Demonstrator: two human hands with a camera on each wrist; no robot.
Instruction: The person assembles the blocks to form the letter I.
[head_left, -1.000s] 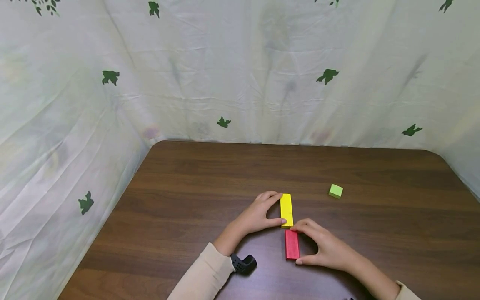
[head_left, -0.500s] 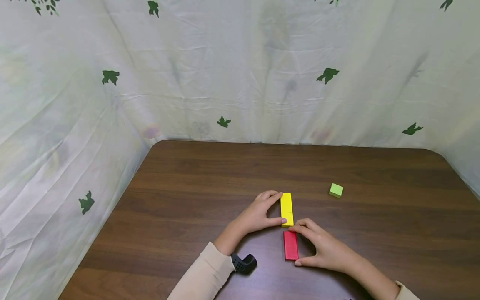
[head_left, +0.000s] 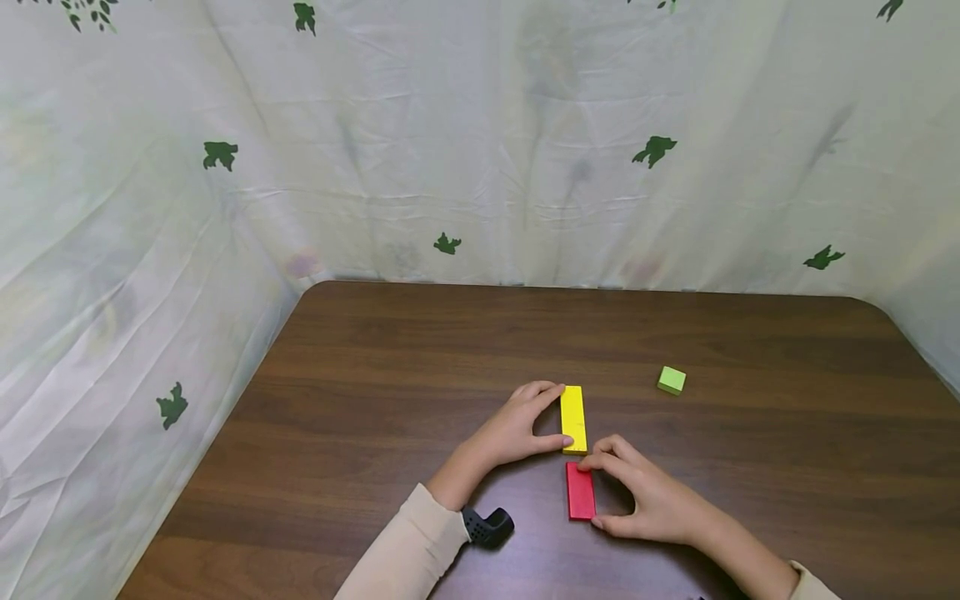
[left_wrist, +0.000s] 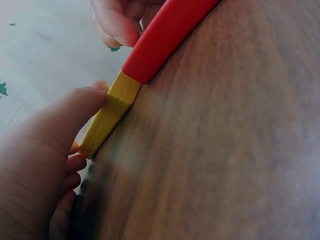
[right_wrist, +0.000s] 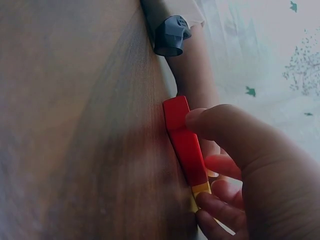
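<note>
In the head view, my left hand (head_left: 513,429) holds a long yellow block (head_left: 573,421) lying flat on the table, its thumb at the near end and fingers at the far left corner. Just nearer to me lies a red block (head_left: 581,493), roughly in line with the yellow one. My right hand (head_left: 648,496) pinches this red block lengthwise, thumb at the near right corner and fingertips at the far end. From the left wrist, the red block (left_wrist: 165,40) partly covers the end of the yellow block (left_wrist: 112,112). Whether the two blocks touch, I cannot tell.
A small light green block (head_left: 672,381) sits farther back to the right on the brown wooden table (head_left: 375,350). Behind the table hangs a pale curtain (head_left: 480,150) with green leaf shapes. A black wrist device (head_left: 489,529) is on the left forearm.
The red block and the right hand's fingertips have shifted slightly left, and the red block a touch nearer. The left hand and the yellow block stay practically still.
</note>
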